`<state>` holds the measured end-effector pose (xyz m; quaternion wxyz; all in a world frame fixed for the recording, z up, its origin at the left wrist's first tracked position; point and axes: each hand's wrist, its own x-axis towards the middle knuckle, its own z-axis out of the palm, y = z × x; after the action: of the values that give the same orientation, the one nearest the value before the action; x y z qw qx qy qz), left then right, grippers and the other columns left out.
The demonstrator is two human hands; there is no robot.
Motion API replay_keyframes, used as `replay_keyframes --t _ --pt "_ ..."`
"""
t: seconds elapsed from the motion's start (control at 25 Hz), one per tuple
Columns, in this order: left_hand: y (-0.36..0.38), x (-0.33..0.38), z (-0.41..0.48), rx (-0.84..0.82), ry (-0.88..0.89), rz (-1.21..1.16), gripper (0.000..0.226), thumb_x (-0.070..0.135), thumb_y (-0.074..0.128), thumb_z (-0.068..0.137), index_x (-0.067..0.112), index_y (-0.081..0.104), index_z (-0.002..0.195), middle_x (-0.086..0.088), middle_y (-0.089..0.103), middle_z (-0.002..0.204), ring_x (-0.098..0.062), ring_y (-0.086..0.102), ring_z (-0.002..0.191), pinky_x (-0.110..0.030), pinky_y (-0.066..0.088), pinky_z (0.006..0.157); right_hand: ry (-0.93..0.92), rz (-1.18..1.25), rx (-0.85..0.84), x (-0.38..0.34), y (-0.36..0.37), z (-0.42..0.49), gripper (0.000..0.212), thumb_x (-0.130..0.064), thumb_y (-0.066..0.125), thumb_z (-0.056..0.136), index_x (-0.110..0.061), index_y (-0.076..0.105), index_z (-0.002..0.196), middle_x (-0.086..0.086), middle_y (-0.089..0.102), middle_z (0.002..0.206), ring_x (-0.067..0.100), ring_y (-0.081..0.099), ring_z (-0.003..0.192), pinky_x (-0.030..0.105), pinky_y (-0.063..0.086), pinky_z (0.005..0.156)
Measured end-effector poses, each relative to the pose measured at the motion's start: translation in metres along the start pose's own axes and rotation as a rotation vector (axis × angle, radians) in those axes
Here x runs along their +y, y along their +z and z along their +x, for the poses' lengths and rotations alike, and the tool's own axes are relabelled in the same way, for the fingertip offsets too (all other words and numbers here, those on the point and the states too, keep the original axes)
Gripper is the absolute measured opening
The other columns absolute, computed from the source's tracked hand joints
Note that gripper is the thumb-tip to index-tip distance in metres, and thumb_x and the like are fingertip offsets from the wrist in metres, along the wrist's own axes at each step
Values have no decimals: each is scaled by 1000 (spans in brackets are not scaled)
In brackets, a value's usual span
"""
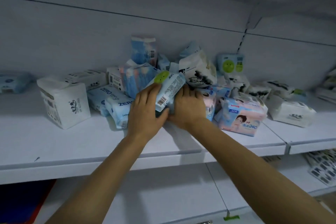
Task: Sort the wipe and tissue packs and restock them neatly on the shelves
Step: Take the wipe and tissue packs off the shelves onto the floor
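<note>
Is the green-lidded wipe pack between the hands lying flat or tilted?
Tilted: the green-lidded wipe pack slants, its lid end raised and barcode end low, held between the left hand and right hand.

**Soft plastic packs on a matt painted shelf**

I see the wipe pack [171, 89] wrapped in thin, crinkled, glossy plastic film, with a smooth green plastic lid [162, 76]. The white tissue pack [63, 103] looks matt and soft, creased at its top. The pink pack [241, 116] has a slick, shiny film. The shelf [54, 142] looks like smooth, matt white-painted metal, as does the back panel [91, 42].
</note>
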<state>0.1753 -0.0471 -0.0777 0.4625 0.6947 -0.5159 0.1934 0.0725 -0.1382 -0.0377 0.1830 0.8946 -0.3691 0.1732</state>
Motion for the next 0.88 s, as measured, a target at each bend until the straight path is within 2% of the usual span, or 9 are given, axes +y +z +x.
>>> replay_keyframes --t 0.08,0.24,0.36,0.44,0.56,0.64,0.72,0.8,0.88 --pt "0 -1 0 17 26 -22 65 38 64 78 19 42 136 -3 51 136 -23 46 122 -37 42 96 23 9 84 -4 12 -1 70 -51 58 66 -1 59 114 16 61 100 32 59 84 38 40 76" --pt "-1 -2 -1 17 18 -33 63 38 64 78 20 42 134 -2 51 135 -21 46 122 -36 42 97 11 119 311 -2 16 -7 60 -49 44 71 -3 63 105 14 65 94 32 61 76 35 39 68" --pt "1 0 -1 4 -4 -4 68 38 64 79 20 36 139 -5 47 140 -23 44 126 -38 41 101 -7 158 348 1 21 -8 65 -53 40 75 -3 64 107 15 68 104 31 64 80 35 38 71" --pt "2 -2 0 -18 -18 27 75 30 70 80 18 32 143 -9 43 144 -28 42 130 -45 41 105 -26 192 357 1 22 -9 68 -55 42 75 -2 63 111 15 68 107 31 65 83 34 34 73" --pt "4 -4 0 -29 -59 32 69 22 70 83 16 37 143 -7 47 142 -29 47 127 -51 46 98 -35 296 401 15 23 -8 74 -65 41 79 -4 63 115 12 69 105 29 66 81 34 36 72" --pt "1 -3 -1 -48 -140 5 68 23 70 85 23 37 144 -1 50 140 -22 50 124 -46 48 97 15 374 451 27 24 -9 70 -64 40 85 -7 62 119 9 71 97 26 66 78 33 42 71" --pt "-2 2 -2 -34 -245 -52 69 24 71 84 31 34 142 2 53 135 -17 55 117 -39 52 92 88 524 519 34 23 -11 61 -56 46 85 -9 62 119 7 71 89 25 66 75 30 45 69" --pt "-7 10 -4 10 -252 -94 63 22 72 84 32 36 135 9 57 127 -14 60 109 -30 54 83 132 686 572 33 21 -14 56 -51 50 84 -9 61 120 7 71 92 25 65 76 29 46 69" --pt "-12 21 -2 64 -295 -165 53 19 75 82 33 42 122 23 57 113 -6 62 100 -20 53 75 109 768 617 29 22 -15 56 -48 50 84 -8 60 121 7 70 102 24 63 85 30 43 80"
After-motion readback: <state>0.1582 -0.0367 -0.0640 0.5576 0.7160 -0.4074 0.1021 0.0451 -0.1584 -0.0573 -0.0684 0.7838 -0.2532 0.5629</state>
